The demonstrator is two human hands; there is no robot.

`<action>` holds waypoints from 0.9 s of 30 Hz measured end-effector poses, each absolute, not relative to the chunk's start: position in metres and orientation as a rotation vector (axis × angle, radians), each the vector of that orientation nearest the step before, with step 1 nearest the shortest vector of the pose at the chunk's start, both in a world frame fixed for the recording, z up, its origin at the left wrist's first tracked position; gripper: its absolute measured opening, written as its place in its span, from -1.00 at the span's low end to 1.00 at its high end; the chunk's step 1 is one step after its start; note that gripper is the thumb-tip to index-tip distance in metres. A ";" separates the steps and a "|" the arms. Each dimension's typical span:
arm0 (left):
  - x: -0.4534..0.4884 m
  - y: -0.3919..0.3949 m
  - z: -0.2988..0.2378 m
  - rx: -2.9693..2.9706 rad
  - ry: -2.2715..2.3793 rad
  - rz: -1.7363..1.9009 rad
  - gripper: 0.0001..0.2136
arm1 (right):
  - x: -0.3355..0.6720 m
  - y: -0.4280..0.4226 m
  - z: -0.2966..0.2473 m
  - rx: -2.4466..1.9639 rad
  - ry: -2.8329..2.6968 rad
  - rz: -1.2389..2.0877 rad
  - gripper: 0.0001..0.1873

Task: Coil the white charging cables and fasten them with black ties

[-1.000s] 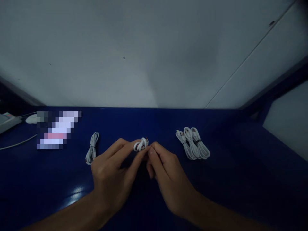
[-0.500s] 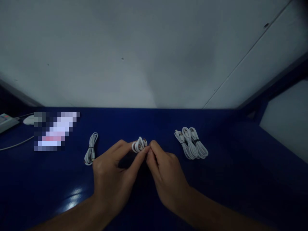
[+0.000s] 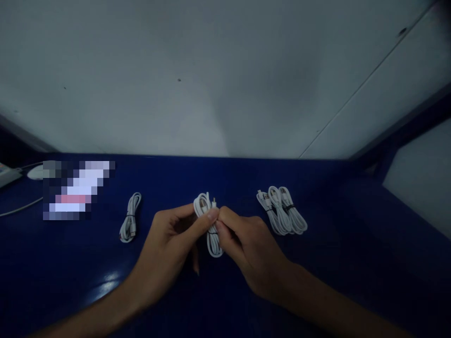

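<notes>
My left hand (image 3: 169,249) and right hand (image 3: 250,249) pinch the coiled cable (image 3: 213,245) at its middle; best to squeeze the loops together evenly, so none slips out.

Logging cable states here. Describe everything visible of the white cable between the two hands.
The white cable is a thin, plastic-looking cord folded into a narrow bundle of loops. It stands roughly upright over the blue table, pinched mid-length between the left hand and right hand. A small connector tip pokes up at its top; loops hang below.
</notes>
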State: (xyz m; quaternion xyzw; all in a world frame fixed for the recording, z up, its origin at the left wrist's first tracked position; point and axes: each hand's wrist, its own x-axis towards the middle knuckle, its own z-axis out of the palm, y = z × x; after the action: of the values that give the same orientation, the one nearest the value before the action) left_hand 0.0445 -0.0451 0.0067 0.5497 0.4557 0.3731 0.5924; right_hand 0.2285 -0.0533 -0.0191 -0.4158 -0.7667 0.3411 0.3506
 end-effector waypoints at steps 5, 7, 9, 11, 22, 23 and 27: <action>0.044 -0.041 0.009 1.254 1.012 0.824 -0.71 | 0.231 -0.053 -0.014 -1.060 -1.991 0.913 -0.69; 0.044 -0.040 0.008 1.219 0.979 0.768 -0.67 | 0.232 -0.051 -0.012 -1.049 -2.003 0.904 -0.68; 0.044 -0.040 0.007 1.161 0.961 0.743 -0.71 | 0.233 -0.050 -0.011 -1.039 -2.015 0.911 -0.68; 0.044 -0.042 0.005 1.106 0.963 0.768 -0.63 | 0.234 -0.049 -0.009 -1.023 -2.010 0.936 -0.67; 0.038 -0.047 0.003 1.331 0.938 0.876 -0.50 | 0.232 -0.059 -0.005 -1.013 -1.783 1.237 -0.68; 0.038 -0.047 0.004 1.328 0.907 0.846 -0.47 | 0.232 -0.058 -0.004 -1.024 -1.759 1.241 -0.68; 0.036 -0.045 0.004 1.313 0.834 0.762 -0.29 | 0.234 -0.057 -0.004 -1.046 -1.710 1.241 -0.65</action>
State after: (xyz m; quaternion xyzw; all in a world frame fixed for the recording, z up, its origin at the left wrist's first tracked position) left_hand 0.0357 -0.0449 0.0043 0.5775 0.3667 0.3351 0.6479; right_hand 0.2336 -0.0567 -0.0044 -0.4101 -0.6702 0.4865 0.3819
